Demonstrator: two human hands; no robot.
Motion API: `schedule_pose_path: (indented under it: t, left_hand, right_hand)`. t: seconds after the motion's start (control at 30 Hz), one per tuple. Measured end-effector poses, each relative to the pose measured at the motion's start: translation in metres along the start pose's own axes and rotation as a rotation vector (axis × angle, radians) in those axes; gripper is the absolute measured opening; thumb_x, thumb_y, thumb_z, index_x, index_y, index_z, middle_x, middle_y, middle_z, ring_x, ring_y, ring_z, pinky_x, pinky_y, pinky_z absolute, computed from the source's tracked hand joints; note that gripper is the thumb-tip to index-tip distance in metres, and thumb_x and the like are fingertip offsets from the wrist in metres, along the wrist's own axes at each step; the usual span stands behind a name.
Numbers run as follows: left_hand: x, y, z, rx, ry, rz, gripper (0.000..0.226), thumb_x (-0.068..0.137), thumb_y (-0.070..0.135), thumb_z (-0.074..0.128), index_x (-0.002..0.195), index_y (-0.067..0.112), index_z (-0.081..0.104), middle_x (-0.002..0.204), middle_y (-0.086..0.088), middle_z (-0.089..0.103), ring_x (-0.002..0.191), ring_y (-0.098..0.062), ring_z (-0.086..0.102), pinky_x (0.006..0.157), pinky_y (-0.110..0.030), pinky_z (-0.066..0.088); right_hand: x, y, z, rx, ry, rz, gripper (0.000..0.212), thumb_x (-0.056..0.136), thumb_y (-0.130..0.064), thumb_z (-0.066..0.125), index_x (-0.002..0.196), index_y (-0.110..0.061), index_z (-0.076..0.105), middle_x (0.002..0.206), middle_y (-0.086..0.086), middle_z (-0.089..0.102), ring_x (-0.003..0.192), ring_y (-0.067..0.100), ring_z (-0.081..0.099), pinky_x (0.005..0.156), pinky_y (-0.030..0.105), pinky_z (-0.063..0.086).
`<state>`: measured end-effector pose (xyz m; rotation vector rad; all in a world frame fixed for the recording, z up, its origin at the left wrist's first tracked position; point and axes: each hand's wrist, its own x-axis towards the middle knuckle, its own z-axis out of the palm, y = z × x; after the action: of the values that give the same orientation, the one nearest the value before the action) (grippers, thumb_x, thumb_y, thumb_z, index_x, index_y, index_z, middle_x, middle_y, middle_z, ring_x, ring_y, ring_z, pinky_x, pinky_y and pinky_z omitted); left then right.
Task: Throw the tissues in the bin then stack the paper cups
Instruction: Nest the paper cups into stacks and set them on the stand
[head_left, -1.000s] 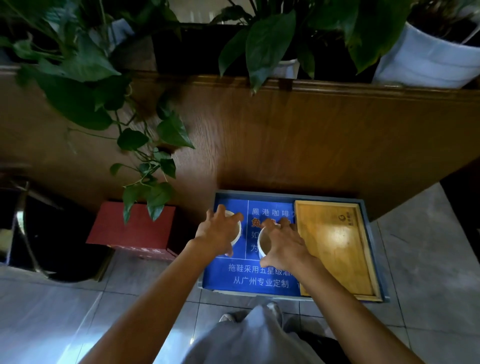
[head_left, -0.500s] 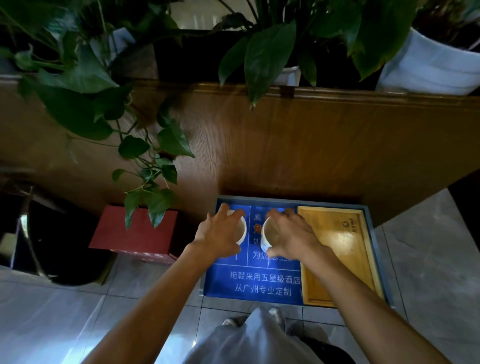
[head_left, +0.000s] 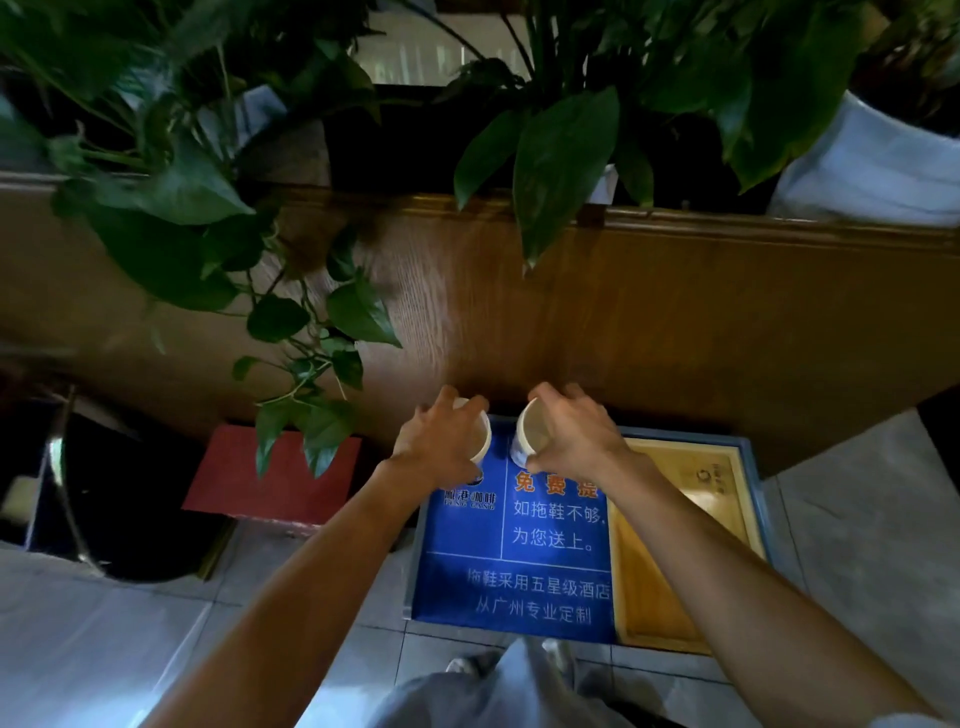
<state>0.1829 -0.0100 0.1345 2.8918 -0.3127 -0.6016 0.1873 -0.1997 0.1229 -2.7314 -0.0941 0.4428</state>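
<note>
**Two paper cups, one in each of my hands, above a blue tray**

I am looking down along both bare forearms. My left hand (head_left: 441, 441) is wrapped around one white paper cup (head_left: 480, 439), fingers curled over the top and side so that only a strip of its rim and wall shows. My right hand (head_left: 574, 436) is closed around a second paper cup (head_left: 532, 434), which is tilted: its long axis leans so the open mouth faces left and a little towards me, and I can see its pale inside. The left cup's tilt is hard to judge because my hand covers most of it. The two cups sit just beside each other with a narrow gap between them. I count two cups and no more.

Both cups are over the far edge of a blue tray (head_left: 467, 597) printed with white and orange Chinese characters. I cannot tell whether they touch it. A wooden tray (head_left: 670, 587) lies in the right part of the blue one.

To the left stand a red box (head_left: 234, 483) and a dark bin (head_left: 124, 499), its left side cut off by the frame. Behind the trays runs a wooden panel (head_left: 675, 322) with leafy plants (head_left: 171, 192) hanging over it. The floor is grey tile (head_left: 78, 634). The picture is dim and slightly blurred. I can make out no tissues.
</note>
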Motion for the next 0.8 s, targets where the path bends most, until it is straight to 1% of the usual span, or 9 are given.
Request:
schedule_pose_path:
  t: [0.17,0.4,0.53,0.63,0.7,0.8]
  left_hand:
    - [0.014,-0.007,-0.001,0.004,-0.012,-0.020,0.082,0.067,0.031,0.081,0.135,0.036,0.034,0.139,-0.006,0.033,0.121,-0.042,0.044,0.088,-0.051,0.054]
    - [0.032,-0.015,0.005,0.006,-0.019,-0.040,0.083,0.066,0.030,0.082,0.134,0.036,0.034,0.140,-0.005,0.033,0.124,-0.043,0.041,0.086,-0.050,0.054]
    - [0.042,-0.016,0.006,-0.002,-0.023,-0.043,0.086,0.064,0.031,0.085,0.134,0.037,0.034,0.141,-0.005,0.031,0.124,-0.043,0.041,0.089,-0.051,0.054]
    - [0.051,-0.013,0.003,0.065,-0.070,-0.032,0.095,0.062,0.037,0.087,0.138,0.033,0.031,0.143,-0.009,0.031,0.125,-0.041,0.044,0.097,-0.052,0.050]
    - [0.057,-0.011,0.001,0.090,-0.094,-0.033,0.098,0.061,0.039,0.088,0.139,0.031,0.030,0.143,-0.011,0.033,0.126,-0.040,0.045,0.098,-0.052,0.049]
    - [0.061,-0.010,-0.001,0.110,-0.117,-0.024,0.099,0.062,0.039,0.087,0.140,0.029,0.027,0.144,-0.011,0.034,0.128,-0.040,0.043,0.097,-0.052,0.050]
  right_hand:
    - [0.016,-0.006,0.008,0.012,-0.017,0.016,0.090,0.048,-0.040,0.090,0.124,-0.033,0.042,0.115,0.007,0.050,0.107,0.035,0.056,0.077,0.038,0.047]
    - [0.030,-0.008,0.014,-0.009,-0.036,0.036,0.089,0.050,-0.041,0.089,0.126,-0.031,0.042,0.116,0.008,0.052,0.108,0.035,0.056,0.081,0.042,0.053]
    - [0.037,-0.010,0.015,-0.019,-0.051,0.044,0.089,0.050,-0.044,0.088,0.126,-0.030,0.044,0.115,0.009,0.054,0.107,0.035,0.058,0.083,0.043,0.054]
    - [0.044,-0.013,0.014,-0.048,-0.057,0.045,0.088,0.047,-0.043,0.087,0.123,-0.029,0.045,0.112,0.008,0.053,0.102,0.036,0.060,0.079,0.041,0.053]
    - [0.048,-0.016,0.015,-0.070,-0.062,0.047,0.088,0.045,-0.042,0.087,0.121,-0.029,0.044,0.111,0.008,0.052,0.099,0.037,0.061,0.074,0.040,0.052]
    - [0.053,-0.018,0.018,-0.086,-0.090,0.052,0.091,0.044,-0.042,0.086,0.122,-0.030,0.041,0.115,0.008,0.049,0.101,0.037,0.060,0.073,0.039,0.050]
